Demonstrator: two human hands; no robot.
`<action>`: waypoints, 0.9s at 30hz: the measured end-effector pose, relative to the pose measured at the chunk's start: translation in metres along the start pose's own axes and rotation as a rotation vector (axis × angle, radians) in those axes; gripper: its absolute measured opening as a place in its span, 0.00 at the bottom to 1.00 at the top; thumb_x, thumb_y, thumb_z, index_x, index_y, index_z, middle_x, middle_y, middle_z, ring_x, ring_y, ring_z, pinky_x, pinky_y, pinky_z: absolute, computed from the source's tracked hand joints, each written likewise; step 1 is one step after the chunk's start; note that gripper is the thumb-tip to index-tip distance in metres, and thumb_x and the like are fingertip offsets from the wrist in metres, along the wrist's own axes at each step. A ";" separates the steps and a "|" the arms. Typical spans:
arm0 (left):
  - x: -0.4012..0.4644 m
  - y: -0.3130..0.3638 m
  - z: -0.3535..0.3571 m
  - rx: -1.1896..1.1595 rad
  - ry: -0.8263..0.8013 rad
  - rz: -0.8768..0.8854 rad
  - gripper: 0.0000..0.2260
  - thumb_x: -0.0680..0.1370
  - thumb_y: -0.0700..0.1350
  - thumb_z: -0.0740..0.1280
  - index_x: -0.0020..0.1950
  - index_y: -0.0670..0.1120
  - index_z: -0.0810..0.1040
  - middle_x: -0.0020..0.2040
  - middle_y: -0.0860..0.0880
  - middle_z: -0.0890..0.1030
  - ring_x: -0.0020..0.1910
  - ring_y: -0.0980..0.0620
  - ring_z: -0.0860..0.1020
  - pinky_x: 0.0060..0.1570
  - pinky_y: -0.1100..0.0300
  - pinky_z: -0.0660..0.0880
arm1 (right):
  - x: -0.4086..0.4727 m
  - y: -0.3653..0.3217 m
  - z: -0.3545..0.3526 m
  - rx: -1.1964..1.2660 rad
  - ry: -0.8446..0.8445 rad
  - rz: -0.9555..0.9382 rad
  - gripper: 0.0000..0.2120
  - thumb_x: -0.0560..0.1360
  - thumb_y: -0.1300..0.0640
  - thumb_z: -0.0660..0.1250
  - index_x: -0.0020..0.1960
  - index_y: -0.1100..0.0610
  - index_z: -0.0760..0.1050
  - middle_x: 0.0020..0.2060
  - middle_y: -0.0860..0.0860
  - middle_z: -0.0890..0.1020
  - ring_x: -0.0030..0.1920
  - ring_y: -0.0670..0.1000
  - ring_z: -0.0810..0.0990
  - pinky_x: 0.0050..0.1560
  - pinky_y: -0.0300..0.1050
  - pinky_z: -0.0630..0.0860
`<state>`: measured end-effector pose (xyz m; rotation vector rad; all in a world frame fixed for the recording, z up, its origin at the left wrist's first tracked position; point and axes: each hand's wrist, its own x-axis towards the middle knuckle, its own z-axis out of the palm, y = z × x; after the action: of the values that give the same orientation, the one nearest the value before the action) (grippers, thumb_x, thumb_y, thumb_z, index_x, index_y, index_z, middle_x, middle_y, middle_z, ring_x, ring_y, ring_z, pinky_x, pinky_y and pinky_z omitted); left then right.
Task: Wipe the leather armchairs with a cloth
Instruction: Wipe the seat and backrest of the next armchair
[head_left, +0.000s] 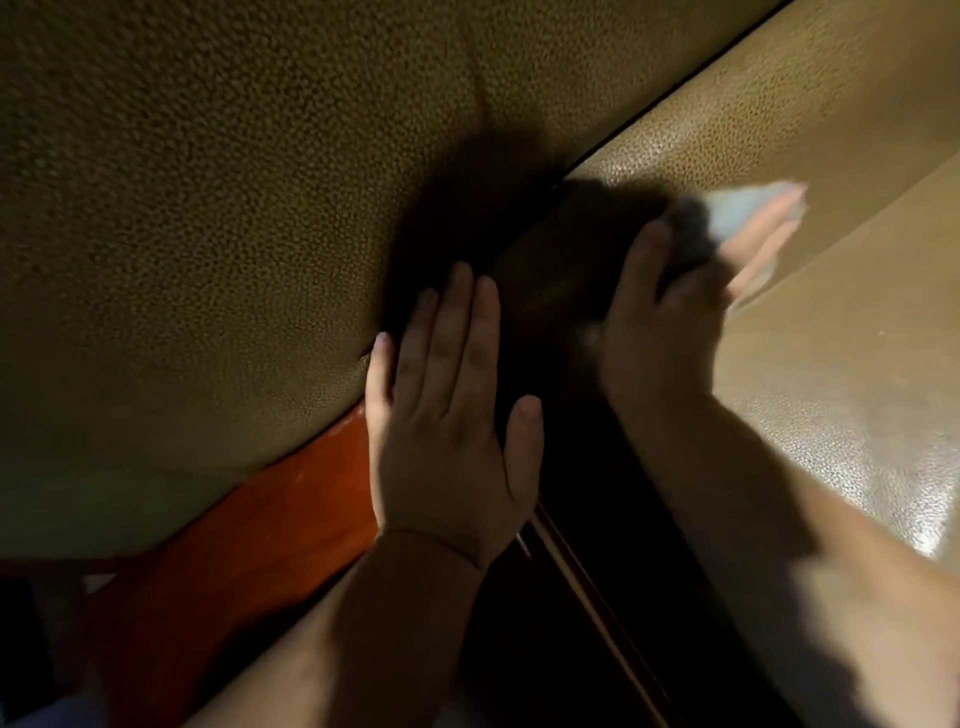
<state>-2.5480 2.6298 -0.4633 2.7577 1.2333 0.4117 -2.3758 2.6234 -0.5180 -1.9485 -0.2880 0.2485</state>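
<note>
Pebbled leather cushion (197, 208) left, glossier leather panel (831, 389) right, dark seam between. Left hand (447, 431) spread flat, bracing cushion. Right hand (670, 322), blurred, pressing pale cloth (748, 208) onto panel. Best wiped firmly along seam, overlapping strokes.

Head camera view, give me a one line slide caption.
Left hand braces flat on the leather cushion while the blurred right hand wipes with a pale cloth.

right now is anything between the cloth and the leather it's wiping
Nothing visible. The right hand presses the pale blue cloth straight onto the tan pebbled leather panel. The left hand lies flat on the neighbouring leather cushion, off to the side.
</note>
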 end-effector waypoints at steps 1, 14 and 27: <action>-0.002 0.000 0.000 0.000 -0.006 -0.003 0.32 0.83 0.56 0.53 0.85 0.45 0.57 0.85 0.49 0.55 0.84 0.52 0.52 0.82 0.45 0.48 | 0.021 -0.002 0.002 0.012 0.083 -0.047 0.46 0.80 0.34 0.54 0.83 0.66 0.47 0.82 0.66 0.54 0.83 0.63 0.52 0.81 0.61 0.50; 0.000 0.001 0.000 0.018 -0.011 -0.011 0.31 0.85 0.56 0.51 0.86 0.46 0.55 0.86 0.48 0.56 0.84 0.47 0.55 0.81 0.48 0.46 | -0.015 0.133 -0.016 -0.373 -0.273 -1.169 0.27 0.80 0.50 0.72 0.75 0.40 0.65 0.84 0.56 0.51 0.82 0.67 0.51 0.79 0.61 0.55; -0.001 -0.001 -0.001 0.059 0.003 -0.009 0.31 0.84 0.56 0.52 0.86 0.46 0.55 0.86 0.47 0.56 0.85 0.54 0.47 0.81 0.48 0.46 | -0.036 0.041 -0.014 -0.190 -0.261 -0.504 0.40 0.81 0.34 0.56 0.81 0.55 0.44 0.78 0.76 0.46 0.79 0.77 0.43 0.79 0.72 0.46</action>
<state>-2.5497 2.6292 -0.4628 2.8008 1.2779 0.3846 -2.4021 2.5846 -0.5487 -1.9558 -0.9871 0.1447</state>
